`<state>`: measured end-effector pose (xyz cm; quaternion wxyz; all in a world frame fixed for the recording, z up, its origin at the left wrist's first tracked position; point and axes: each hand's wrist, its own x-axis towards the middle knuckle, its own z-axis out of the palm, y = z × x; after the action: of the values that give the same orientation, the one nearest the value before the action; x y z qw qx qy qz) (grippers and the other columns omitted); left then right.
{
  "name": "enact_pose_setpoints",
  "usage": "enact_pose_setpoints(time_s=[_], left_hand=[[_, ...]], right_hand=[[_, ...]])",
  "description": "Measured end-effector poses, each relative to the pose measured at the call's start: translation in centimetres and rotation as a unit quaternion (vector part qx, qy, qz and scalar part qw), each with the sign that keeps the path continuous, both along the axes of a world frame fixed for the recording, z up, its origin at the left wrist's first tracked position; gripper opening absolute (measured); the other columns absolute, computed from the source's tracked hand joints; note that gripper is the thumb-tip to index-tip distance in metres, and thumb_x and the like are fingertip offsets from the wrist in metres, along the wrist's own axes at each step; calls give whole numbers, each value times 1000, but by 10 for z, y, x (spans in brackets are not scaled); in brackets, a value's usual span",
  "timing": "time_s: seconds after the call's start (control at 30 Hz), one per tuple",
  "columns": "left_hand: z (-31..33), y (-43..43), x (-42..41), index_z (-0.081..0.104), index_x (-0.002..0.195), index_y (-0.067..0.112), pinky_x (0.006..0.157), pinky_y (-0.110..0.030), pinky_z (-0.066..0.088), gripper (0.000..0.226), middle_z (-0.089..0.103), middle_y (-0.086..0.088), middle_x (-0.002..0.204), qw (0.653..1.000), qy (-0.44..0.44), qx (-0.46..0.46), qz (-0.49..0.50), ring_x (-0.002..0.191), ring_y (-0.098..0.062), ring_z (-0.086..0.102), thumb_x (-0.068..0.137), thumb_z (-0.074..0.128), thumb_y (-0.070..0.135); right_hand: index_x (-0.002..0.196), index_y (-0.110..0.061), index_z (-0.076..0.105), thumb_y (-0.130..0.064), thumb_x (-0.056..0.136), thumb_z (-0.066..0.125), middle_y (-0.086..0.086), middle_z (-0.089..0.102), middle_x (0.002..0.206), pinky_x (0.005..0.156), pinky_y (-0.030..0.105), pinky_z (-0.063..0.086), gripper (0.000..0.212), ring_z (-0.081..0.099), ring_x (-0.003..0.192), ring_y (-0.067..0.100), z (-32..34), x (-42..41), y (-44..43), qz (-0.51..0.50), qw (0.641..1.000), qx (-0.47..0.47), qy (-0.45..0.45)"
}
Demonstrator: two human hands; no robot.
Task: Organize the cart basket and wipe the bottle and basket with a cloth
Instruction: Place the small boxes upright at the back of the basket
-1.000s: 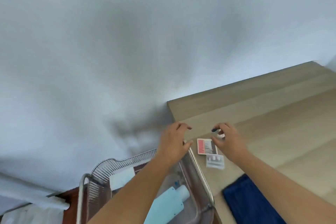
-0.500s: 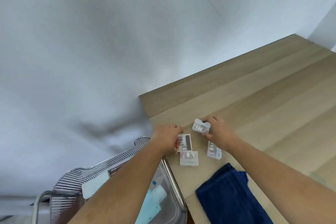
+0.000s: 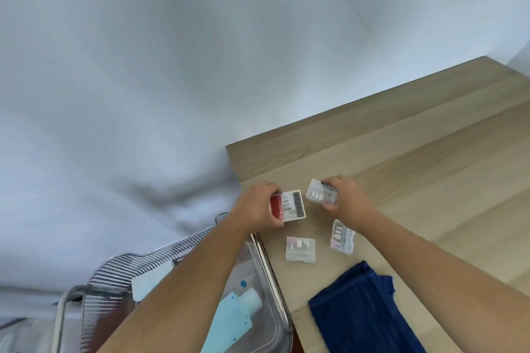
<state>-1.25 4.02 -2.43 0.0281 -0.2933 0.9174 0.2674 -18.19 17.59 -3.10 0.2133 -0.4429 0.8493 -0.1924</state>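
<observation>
Gripping a red-backed case (image 3: pixel 287 205) at its left edge, the left hand (image 3: pixel 257 207) pins it on the wooden table (image 3: pixel 415 152), while the right hand (image 3: pixel 345 198) pinches a clear case (image 3: pixel 320 195) between thumb and fingers. Half a second ago both hands sat closer together, nearer the table's left edge; a second ago neither yet held these cases and only two cases were in view.

The pale wood tabletop meets a plain white wall (image 3: pixel 172 66) beyond the hands.

Four small cases are counted: one in each hand, a third (image 3: pixel 300 249) lying flat below the left hand, and a fourth (image 3: pixel 342 239) beside the right wrist. One dark blue cloth (image 3: pixel 361 309) lies folded under the right forearm. One clear ribbed basket (image 3: pixel 120 272) sits under the left forearm, just off the table's edge, holding one pale blue bottle (image 3: pixel 238 309) with a white cap.
</observation>
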Motion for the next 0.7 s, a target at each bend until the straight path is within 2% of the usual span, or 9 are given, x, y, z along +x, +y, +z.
enact_pose_setpoints(time_s=[0.1,0.17,0.27,0.33,0.4,0.47,0.6,0.7], left_hand=[[26,-10,34,60,118,17,89,-24,44,62,59,3,112,996,70,27,49,102,-13,56,60,83,20],[40,-17,65,60,117,19,86,-18,42,63,57,7,107,992,102,19,73,98,-9,55,60,84,19],[50,-25,120,58,115,23,79,-8,37,63,57,8,107,985,119,12,122,96,-6,54,59,86,20],[47,-26,155,58,115,22,81,-9,37,63,58,7,108,982,113,13,152,98,-8,55,59,87,19],[35,-26,188,59,116,18,86,-18,42,63,58,4,109,979,96,15,180,101,-12,56,59,86,17],[16,-27,213,59,118,14,90,-24,44,62,59,1,111,978,71,14,194,102,-15,57,61,84,16],[-37,-28,235,57,123,16,86,-21,40,65,58,0,115,980,-2,11,201,105,-17,57,63,81,25],[-75,-28,238,54,128,20,96,-30,43,68,58,1,121,979,-39,16,200,110,-20,56,65,78,29]], right_hand=[[129,-15,52,-18,82,69,1,54,122,92,24,40,50,53,107,17,25,17,-8,27,999,-40,-14],[127,-18,54,-18,81,70,-2,56,119,87,19,40,49,53,101,13,39,36,-15,47,996,-68,-12],[124,-21,56,-17,80,69,-6,56,113,73,6,32,46,48,90,5,50,77,-31,88,990,-108,-13],[122,-20,57,-16,79,68,-8,55,111,72,2,32,45,47,89,4,52,105,-41,120,986,-112,-18],[121,-18,58,-13,78,68,-3,57,113,78,6,34,45,50,90,6,45,134,-52,144,983,-105,-37],[123,-15,56,-12,77,67,2,57,116,82,16,39,47,56,96,15,31,158,-62,160,983,-78,-48],[132,-14,46,-17,77,67,6,51,128,95,29,38,59,52,113,23,-8,195,-78,177,984,28,-6],[129,-11,45,-16,77,69,9,48,126,96,36,44,57,51,114,25,-41,215,-92,169,981,96,1]])
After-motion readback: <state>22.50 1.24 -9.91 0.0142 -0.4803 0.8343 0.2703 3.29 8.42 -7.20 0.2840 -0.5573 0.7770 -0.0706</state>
